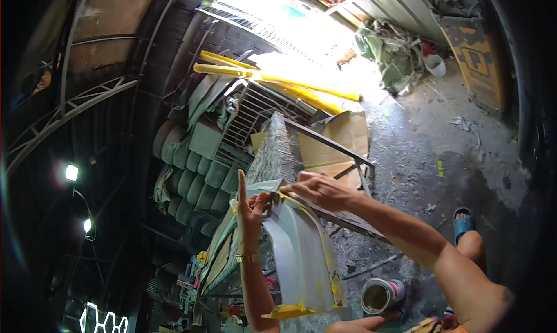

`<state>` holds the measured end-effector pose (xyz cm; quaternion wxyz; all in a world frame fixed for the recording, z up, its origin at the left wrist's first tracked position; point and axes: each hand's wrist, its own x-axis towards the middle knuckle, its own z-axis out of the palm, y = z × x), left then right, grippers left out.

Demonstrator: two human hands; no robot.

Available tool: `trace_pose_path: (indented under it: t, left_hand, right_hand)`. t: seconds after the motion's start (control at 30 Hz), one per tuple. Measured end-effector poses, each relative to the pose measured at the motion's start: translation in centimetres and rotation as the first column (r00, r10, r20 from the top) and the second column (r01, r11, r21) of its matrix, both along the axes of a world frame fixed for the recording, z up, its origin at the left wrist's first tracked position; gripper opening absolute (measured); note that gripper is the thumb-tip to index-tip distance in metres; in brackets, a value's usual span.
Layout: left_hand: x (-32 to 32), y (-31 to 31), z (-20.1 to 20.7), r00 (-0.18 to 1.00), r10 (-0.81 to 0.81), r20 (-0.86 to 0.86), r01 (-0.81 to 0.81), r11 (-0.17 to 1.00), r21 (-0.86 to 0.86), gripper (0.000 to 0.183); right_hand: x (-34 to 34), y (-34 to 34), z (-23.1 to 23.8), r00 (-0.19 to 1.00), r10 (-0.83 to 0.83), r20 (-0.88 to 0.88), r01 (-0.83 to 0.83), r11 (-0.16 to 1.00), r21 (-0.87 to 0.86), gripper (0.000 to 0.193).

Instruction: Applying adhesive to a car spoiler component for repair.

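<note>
A curved white and pale-green panel (299, 249), with yellow filler-like patches along its edges, lies on the work stand before me. At its far end is my left hand (252, 217), one finger stretched straight up and the others curled toward the panel's edge. Whatever those curled fingers pinch is too small to make out. My right hand (322, 191) is closed just right of it, its fingertips over the panel's far edge. What it grips is hidden, though a small tan edge shows at the fingertips. A watch or metal bracelet (248, 258) circles my left wrist.
An open tin (380, 296) with brown contents sits low right, near my leg. Beyond the panel are a rough grey bench surface (272, 150), flattened cardboard (342, 138), yellow poles (278, 80) and a metal rack (249, 115). A tall yellow-and-black cabinet (476, 63) stands far right.
</note>
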<state>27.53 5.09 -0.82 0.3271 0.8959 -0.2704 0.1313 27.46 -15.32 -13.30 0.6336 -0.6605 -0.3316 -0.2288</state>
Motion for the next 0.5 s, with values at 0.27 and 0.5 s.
trace_pose_path:
  t: [0.27,0.5]
  left_hand:
    - [-0.2,0.5,0.9,1.000,0.000,0.005,0.000,1.000,-0.001,0.074]
    - [0.6,-0.2,0.1,1.000,-0.005,-0.025,0.004,0.998,-0.055,0.075]
  right_hand:
    - [2.8,0.6,-5.9,0.831,0.466,-0.305,-0.369,0.871,0.325,0.023]
    - [3.9,2.7,-6.1,0.981,-0.188,-0.056,0.185,0.982,-0.046,0.017]
